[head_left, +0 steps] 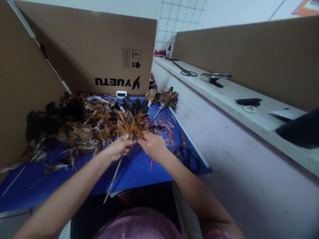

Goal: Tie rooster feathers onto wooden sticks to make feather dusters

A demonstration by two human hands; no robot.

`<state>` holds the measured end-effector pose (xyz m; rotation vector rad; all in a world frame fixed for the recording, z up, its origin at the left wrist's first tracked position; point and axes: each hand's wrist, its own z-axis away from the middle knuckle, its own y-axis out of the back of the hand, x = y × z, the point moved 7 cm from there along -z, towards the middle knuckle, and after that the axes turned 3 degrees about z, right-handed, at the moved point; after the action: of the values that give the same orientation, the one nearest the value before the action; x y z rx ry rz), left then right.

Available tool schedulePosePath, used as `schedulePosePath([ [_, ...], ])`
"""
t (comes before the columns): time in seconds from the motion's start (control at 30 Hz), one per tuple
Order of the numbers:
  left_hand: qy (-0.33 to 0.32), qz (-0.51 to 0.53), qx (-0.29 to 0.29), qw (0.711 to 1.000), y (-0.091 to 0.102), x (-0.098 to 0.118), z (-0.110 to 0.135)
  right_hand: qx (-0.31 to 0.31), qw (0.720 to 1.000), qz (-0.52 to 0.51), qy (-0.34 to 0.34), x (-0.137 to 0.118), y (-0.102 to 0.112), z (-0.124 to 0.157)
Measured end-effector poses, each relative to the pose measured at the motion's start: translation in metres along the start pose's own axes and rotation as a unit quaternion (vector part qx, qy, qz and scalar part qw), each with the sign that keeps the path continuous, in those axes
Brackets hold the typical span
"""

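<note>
A feather duster (132, 124), with brown and black feathers fanned out at the top, is held over the blue table. My left hand (122, 147) is closed around it just below the feathers, and its thin wooden stick (113, 180) slants down toward the table's front edge. At the right side of the feather base, my right hand (153, 145) pinches with its fingers close to the left ones. What lies between those right fingertips is hidden. Just below the right hand, a narrow red strip (151, 166) lies over the table.
Loose feathers (82, 129) are heaped on the blue table (134, 172) at left. Red strings (168, 129), black-handled scissors (185, 154) and another duster (167, 99) lie to the right. Cardboard (87, 46) stands behind. A white ledge (230, 99) carries more scissors (185, 70).
</note>
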<state>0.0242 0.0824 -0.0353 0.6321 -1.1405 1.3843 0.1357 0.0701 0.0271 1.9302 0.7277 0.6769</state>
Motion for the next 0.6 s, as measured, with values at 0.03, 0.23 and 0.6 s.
schedulePosePath([
  [0.03, 0.0, -0.008, 0.008, 1.0, 0.001, 0.0, 0.0, 0.001, 1.0, -0.02, -0.014, 0.004, 0.002, 0.001],
  [0.23, -0.003, -0.048, 0.021, 0.999, 0.008, 0.006, 0.001, -0.036, 0.988, -0.117, -0.095, 0.027, 0.008, 0.013],
  [0.6, -0.106, -0.187, 0.083, 0.973, 0.016, 0.036, 0.002, 0.039, 0.993, -0.041, -0.102, 0.012, 0.05, 0.037],
])
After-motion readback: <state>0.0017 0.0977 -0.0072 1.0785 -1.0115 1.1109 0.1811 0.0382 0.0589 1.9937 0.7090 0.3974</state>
